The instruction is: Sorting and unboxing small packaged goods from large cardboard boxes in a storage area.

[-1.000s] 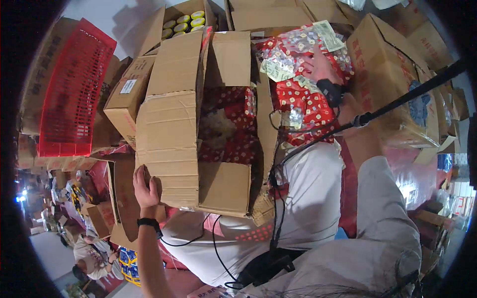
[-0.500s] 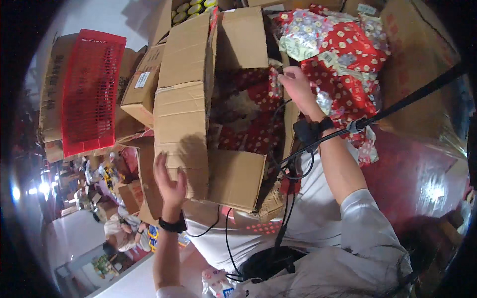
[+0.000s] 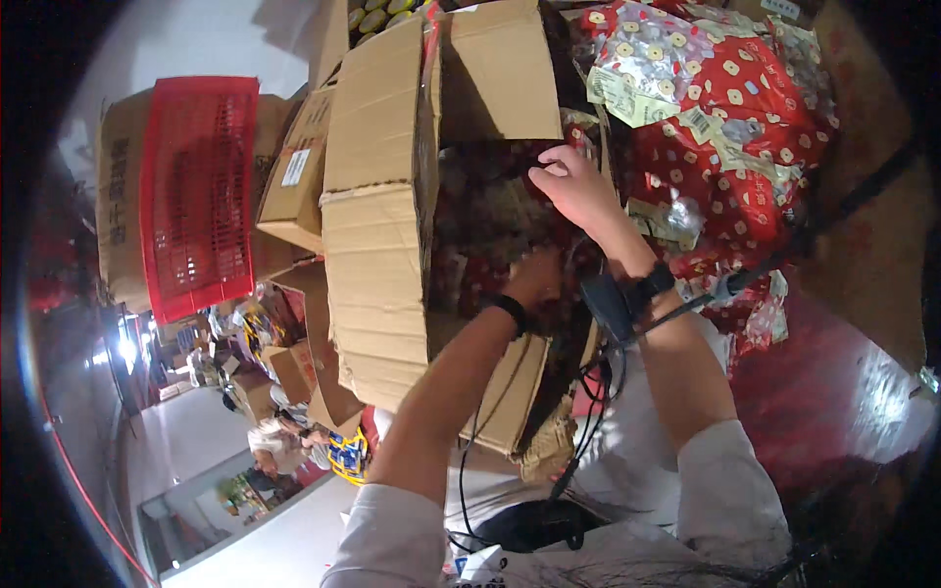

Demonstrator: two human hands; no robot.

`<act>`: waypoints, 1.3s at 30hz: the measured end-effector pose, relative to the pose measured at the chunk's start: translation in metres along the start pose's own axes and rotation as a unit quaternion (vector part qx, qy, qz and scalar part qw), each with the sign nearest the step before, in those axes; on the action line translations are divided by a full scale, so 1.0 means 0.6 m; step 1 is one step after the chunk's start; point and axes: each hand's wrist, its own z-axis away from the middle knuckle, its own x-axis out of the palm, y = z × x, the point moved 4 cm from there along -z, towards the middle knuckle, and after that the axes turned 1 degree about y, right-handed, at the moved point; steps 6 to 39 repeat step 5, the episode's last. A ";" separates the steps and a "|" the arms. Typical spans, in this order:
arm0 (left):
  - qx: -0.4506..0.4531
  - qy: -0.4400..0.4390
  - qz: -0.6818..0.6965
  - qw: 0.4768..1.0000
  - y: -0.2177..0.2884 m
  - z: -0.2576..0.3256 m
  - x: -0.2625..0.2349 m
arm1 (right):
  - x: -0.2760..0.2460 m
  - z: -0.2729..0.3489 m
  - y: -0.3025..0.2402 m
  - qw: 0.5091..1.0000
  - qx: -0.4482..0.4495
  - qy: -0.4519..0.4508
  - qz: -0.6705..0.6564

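An open cardboard box point(image 3: 377, 216) stands in front of me, its flaps folded outward. Dim inside it lie red packets point(image 3: 490, 211) with pale dots. My left hand point(image 3: 539, 279) reaches down into the box among these packets; its fingers are hidden in the shade. Above the right side of the opening is my right hand point(image 3: 578, 191), its fingers curled closed near a red packet at the box's far right corner. What those fingers hold, if anything, cannot be made out.
A heap of red dotted packets point(image 3: 745, 88) lies right of the box. On the left stand a red plastic basket point(image 3: 201, 196) and a smaller carton point(image 3: 294, 181). Yellow-rimmed cans point(image 3: 372, 20) sit in a box behind. Another person point(image 3: 284, 441) is at the far left. A dark strap crosses on the right.
My left hand has moved from the box's left flap rightward into the box. My right hand has shifted slightly down toward the opening, with its fingers curled. The view has shifted a little.
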 end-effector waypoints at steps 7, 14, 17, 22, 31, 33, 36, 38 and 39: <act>0.189 -0.010 -0.104 0.976 -0.036 -0.053 0.150 | -0.035 -0.032 0.015 0.998 -0.019 0.035 -0.048; 0.189 -0.010 -0.104 0.976 -0.036 -0.053 0.150 | -0.035 -0.032 0.015 0.998 -0.019 0.035 -0.048; 0.189 -0.010 -0.104 0.976 -0.036 -0.053 0.150 | -0.035 -0.032 0.015 0.998 -0.019 0.035 -0.048; 0.189 -0.010 -0.104 0.976 -0.036 -0.053 0.150 | -0.035 -0.032 0.015 0.998 -0.019 0.035 -0.048; 0.189 -0.010 -0.104 0.976 -0.036 -0.053 0.150 | -0.035 -0.032 0.015 0.998 -0.019 0.035 -0.048; 0.189 -0.010 -0.104 0.976 -0.036 -0.053 0.150 | -0.035 -0.032 0.015 0.998 -0.019 0.035 -0.048; 0.189 -0.010 -0.104 0.976 -0.036 -0.053 0.150 | -0.035 -0.032 0.015 0.998 -0.019 0.035 -0.048; 0.189 -0.010 -0.104 0.976 -0.036 -0.053 0.150 | -0.035 -0.032 0.015 0.998 -0.019 0.035 -0.048; 0.189 -0.010 -0.104 0.976 -0.036 -0.053 0.150 | -0.035 -0.032 0.015 0.998 -0.019 0.035 -0.048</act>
